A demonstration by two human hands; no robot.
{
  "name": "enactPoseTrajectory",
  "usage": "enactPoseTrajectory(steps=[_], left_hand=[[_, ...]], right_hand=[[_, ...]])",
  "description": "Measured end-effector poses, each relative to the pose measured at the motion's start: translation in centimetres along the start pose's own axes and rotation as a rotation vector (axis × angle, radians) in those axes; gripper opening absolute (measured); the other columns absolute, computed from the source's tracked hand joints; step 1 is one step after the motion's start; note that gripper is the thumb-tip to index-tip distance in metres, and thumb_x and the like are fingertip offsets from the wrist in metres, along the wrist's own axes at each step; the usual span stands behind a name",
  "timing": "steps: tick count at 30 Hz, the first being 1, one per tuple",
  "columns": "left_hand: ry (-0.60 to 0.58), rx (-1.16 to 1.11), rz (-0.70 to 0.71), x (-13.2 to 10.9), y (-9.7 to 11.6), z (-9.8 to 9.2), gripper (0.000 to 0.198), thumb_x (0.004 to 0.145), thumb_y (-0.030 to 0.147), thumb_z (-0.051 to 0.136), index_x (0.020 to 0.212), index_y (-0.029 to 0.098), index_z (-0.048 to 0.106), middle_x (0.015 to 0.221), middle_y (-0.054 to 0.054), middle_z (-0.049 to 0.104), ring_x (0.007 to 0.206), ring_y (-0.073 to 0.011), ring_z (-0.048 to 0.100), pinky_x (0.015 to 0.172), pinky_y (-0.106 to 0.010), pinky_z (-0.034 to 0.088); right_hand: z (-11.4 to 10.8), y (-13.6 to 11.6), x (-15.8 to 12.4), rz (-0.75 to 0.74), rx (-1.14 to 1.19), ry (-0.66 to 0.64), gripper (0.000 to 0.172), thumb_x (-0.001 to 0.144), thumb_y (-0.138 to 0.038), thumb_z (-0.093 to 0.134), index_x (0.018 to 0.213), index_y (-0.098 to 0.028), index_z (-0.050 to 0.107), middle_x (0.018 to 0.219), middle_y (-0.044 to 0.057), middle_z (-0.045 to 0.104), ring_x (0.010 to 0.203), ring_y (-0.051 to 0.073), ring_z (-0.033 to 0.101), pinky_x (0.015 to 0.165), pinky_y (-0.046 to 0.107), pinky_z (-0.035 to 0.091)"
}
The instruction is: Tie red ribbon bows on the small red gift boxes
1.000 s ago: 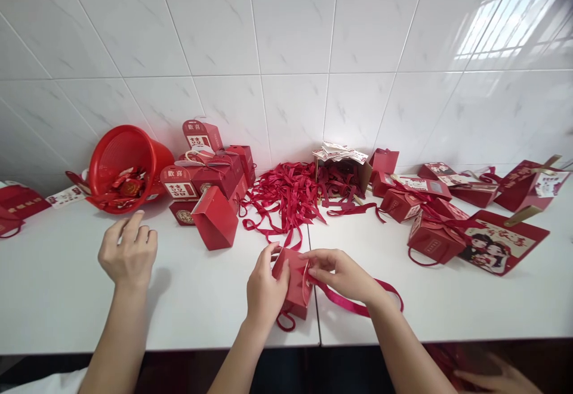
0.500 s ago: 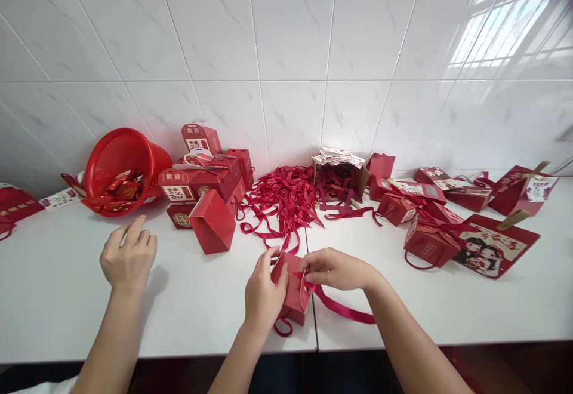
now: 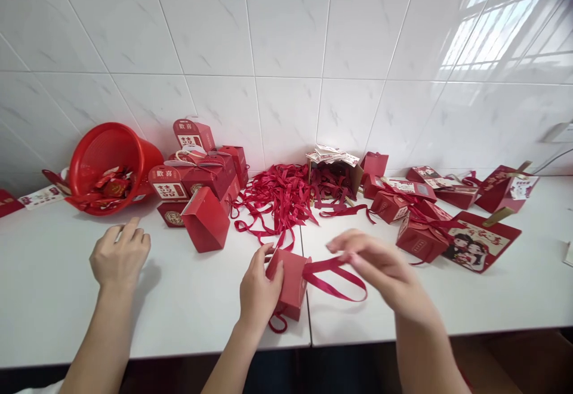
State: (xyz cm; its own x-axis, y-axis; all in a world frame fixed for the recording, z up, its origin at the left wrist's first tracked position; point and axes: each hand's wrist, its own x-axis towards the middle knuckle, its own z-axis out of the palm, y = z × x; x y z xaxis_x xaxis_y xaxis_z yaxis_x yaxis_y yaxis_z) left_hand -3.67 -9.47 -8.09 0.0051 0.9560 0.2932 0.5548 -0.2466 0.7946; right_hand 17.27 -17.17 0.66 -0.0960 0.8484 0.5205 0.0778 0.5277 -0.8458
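Observation:
My left hand [image 3: 259, 285] grips a small red box [image 3: 293, 280] by its left side, near the table's front edge. Fingers and thumb wrap round the box's near and far sides. A dark red ribbon [image 3: 335, 289] comes out of the box's right side and loops to the right. My right hand [image 3: 380, 265], a little blurred, pinches that ribbon between thumb and finger, clear of the box. Below the box hangs a red cord loop [image 3: 278, 323].
Another person's hand [image 3: 120, 254] rests on the table at left. Behind it lies a red basket [image 3: 152, 164] with packets. Stacked red boxes [image 3: 208, 173], a ribbon pile [image 3: 286, 194] and an open carton [image 3: 354, 173] line the wall. More gift boxes [image 3: 423, 236] stand at right.
My right hand has moved right, away from the box, drawing the ribbon out into a loop. My left hand still holds the box. The whole view has shifted slightly.

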Motion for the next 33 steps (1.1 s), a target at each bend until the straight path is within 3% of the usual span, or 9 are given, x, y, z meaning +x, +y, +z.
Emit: enactPoseTrajectory(steps=[3, 5, 9, 14, 18, 22, 25, 29, 33], left_hand=[[0.014, 0.002, -0.014, -0.2, 0.2, -0.1, 0.032, 0.073, 0.029, 0.065, 0.104, 0.034, 0.058, 0.104, 0.003, 0.068, 0.095, -0.0294, 0.063, 0.069, -0.039, 0.050], [0.019, -0.001, -0.014, -0.4, 0.3, -0.1, 0.032, 0.073, 0.028, 0.065, 0.104, 0.035, 0.059, 0.103, 0.003, 0.068, 0.095, -0.0295, 0.063, 0.070, -0.040, 0.051], [0.013, -0.010, -0.018, -1.0, 0.5, 0.1, 0.032, 0.075, 0.032, 0.064, 0.106, 0.033, 0.058, 0.100, -0.001, 0.069, 0.095, -0.0301, 0.064, 0.073, -0.041, 0.052], [-0.036, -0.026, -0.009, -1.7, 0.9, -0.1, 0.034, 0.081, 0.036, 0.056, 0.113, 0.026, 0.053, 0.106, -0.007, 0.065, 0.099, -0.0280, 0.063, 0.079, -0.040, 0.052], [-0.179, -0.207, -0.095, -1.9, 0.6, -1.0, 0.036, 0.085, 0.034, 0.049, 0.120, 0.025, 0.046, 0.113, -0.009, 0.061, 0.092, -0.0228, 0.065, 0.073, -0.035, 0.054], [-0.228, -0.477, -0.232, -1.8, -0.1, -1.9, 0.042, 0.076, 0.034, 0.061, 0.114, 0.023, 0.047, 0.111, -0.009, 0.058, 0.095, -0.0216, 0.063, 0.072, -0.030, 0.054], [-0.216, -0.617, -0.311, -1.8, -0.4, -2.2, 0.033, 0.071, 0.034, 0.066, 0.097, 0.021, 0.050, 0.096, -0.004, 0.059, 0.087, -0.0184, 0.062, 0.070, -0.027, 0.052], [-0.256, -0.663, -0.325, -2.1, -0.7, -2.1, 0.030, 0.072, 0.040, 0.066, 0.076, 0.020, 0.043, 0.071, 0.004, 0.051, 0.064, -0.0113, 0.054, 0.058, -0.021, 0.046], [-0.262, -0.665, -0.285, -2.3, -1.1, -1.9, 0.034, 0.069, 0.044, 0.067, 0.076, 0.020, 0.044, 0.071, 0.003, 0.050, 0.063, -0.0116, 0.051, 0.056, -0.021, 0.045]], right_hand=[[-0.9, -2.6, -1.8, -0.288, 0.253, 0.206, 0.009, 0.087, -0.026, 0.055, 0.090, -0.026, 0.063, 0.065, 0.001, 0.058, 0.065, 0.017, 0.056, 0.068, 0.035, 0.045], [-0.6, -2.9, -2.2, -0.334, 0.404, 0.342, 0.006, 0.084, -0.029, 0.058, 0.087, -0.025, 0.062, 0.054, -0.003, 0.046, 0.050, 0.013, 0.045, 0.059, 0.031, 0.041], [3.1, 0.3, -0.8, -0.002, 0.581, 0.551, 0.006, 0.087, -0.029, 0.057, 0.084, -0.024, 0.060, 0.055, -0.004, 0.041, 0.051, 0.010, 0.040, 0.053, 0.025, 0.034], [8.7, 6.6, 1.5, 0.398, 0.676, 0.288, 0.016, 0.082, -0.036, 0.064, 0.078, -0.022, 0.056, 0.060, -0.005, 0.049, 0.053, 0.010, 0.043, 0.054, 0.023, 0.035], [9.9, 8.8, 1.9, 0.537, 0.629, 0.049, 0.022, 0.078, -0.037, 0.066, 0.074, -0.018, 0.057, 0.064, -0.003, 0.054, 0.057, 0.011, 0.049, 0.058, 0.023, 0.039], [9.4, 9.1, 1.7, 0.568, 0.583, -0.007, 0.020, 0.079, -0.035, 0.064, 0.083, -0.017, 0.057, 0.063, -0.003, 0.056, 0.055, 0.010, 0.051, 0.055, 0.022, 0.039], [9.1, 8.8, 1.6, 0.563, 0.486, 0.001, 0.025, 0.079, -0.031, 0.063, 0.099, -0.020, 0.053, 0.057, -0.009, 0.047, 0.046, 0.006, 0.038, 0.047, 0.018, 0.029], [9.2, 8.7, 1.4, 0.565, 0.433, -0.068, 0.020, 0.081, -0.028, 0.059, 0.097, -0.022, 0.047, 0.058, -0.009, 0.047, 0.044, 0.006, 0.034, 0.045, 0.018, 0.025], [9.3, 8.6, 1.5, 0.569, 0.420, -0.107, 0.020, 0.082, -0.028, 0.058, 0.096, -0.022, 0.045, 0.062, -0.008, 0.052, 0.046, 0.007, 0.038, 0.046, 0.019, 0.027]])
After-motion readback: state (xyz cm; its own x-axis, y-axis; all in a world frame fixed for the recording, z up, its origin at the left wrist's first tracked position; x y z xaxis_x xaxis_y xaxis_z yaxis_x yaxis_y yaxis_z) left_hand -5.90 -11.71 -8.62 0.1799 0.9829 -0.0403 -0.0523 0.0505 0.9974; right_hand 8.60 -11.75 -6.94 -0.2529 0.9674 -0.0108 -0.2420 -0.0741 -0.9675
